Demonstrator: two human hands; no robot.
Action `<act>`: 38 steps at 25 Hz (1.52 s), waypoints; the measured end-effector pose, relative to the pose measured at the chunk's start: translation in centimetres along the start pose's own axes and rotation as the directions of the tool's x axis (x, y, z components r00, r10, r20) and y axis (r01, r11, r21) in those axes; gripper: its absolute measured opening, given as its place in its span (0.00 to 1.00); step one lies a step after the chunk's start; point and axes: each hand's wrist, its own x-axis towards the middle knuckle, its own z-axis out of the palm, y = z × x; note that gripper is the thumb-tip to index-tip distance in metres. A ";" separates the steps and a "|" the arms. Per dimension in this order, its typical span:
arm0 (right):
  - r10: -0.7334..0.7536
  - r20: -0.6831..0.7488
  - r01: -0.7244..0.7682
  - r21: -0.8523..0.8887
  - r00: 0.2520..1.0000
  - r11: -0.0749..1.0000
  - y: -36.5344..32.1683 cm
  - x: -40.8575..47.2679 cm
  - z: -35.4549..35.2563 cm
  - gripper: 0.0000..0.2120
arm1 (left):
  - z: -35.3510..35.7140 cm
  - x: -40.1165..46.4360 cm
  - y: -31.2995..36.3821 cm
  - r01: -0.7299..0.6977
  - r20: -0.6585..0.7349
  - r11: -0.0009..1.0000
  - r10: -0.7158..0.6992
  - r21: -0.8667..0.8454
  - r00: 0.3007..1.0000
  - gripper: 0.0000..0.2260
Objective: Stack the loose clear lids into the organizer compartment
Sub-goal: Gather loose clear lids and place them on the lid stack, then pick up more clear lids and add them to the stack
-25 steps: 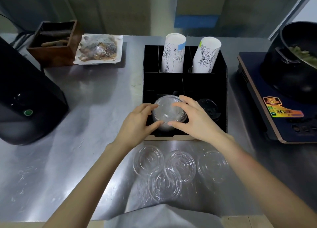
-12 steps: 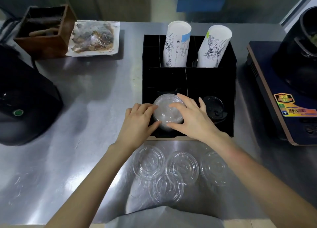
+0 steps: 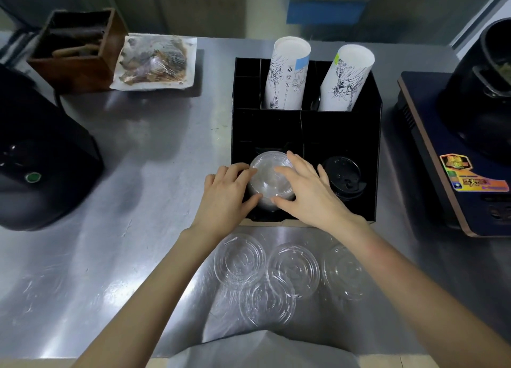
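Observation:
A stack of clear lids (image 3: 269, 178) sits in the front left compartment of the black organizer (image 3: 370, 135). My left hand (image 3: 225, 197) grips the stack from its left side, thumb below it. My right hand (image 3: 309, 192) grips it from the right, fingers spread over the top. Several loose clear lids (image 3: 293, 273) lie flat on the steel counter just in front of the organizer, some overlapping, between my forearms.
Black lids (image 3: 343, 178) fill the front right compartment. Two rolls of paper cups (image 3: 287, 74) stand in the back compartments. An induction cooker (image 3: 453, 157) with a black pot stands at the right. A black appliance (image 3: 41, 160), wooden box (image 3: 77, 49) and wrapped tray (image 3: 154, 63) are at the left.
Both hands have stayed on the lid stack, pressing it a little lower into the compartment. The camera has shifted closer and slightly down.

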 end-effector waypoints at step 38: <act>-0.144 0.101 0.141 0.037 0.984 0.989 -1.4 -9.0 9.1 0.19 | 5.3 -13.6 -0.8 0.041 0.191 0.993 -0.019 -0.114 0.981 0.19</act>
